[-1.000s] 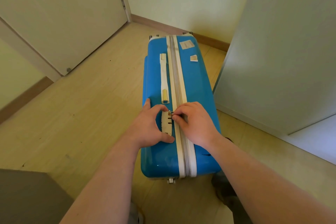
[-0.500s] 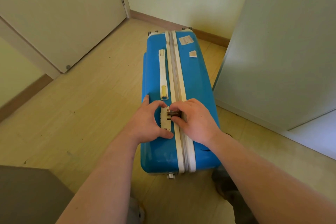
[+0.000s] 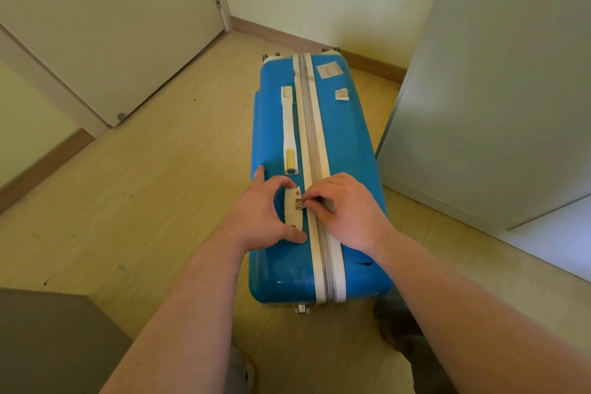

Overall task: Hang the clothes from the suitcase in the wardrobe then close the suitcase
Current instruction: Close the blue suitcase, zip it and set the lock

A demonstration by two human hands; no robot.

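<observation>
Pale wooden floor [image 3: 160, 185] carries the blue suitcase [image 3: 345, 144], zipped up and lying on its side beside the white wardrobe [image 3: 479, 89]. On its lock plate [image 3: 293, 208], the right hand [image 3: 348, 211] pinches a metal zip pull [image 3: 300, 201] between curled fingertips. The left hand [image 3: 259, 217] rests spread on the shell, thumb and forefinger arched around the plate, gripping nothing. A closed door [image 3: 105, 25] stands far left.

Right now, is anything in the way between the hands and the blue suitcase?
No, nothing visible is. Both hands are on the blue suitcase: the left hand rests on its shell beside the lock, and the right hand pinches the zipper pull at the lock.
</observation>
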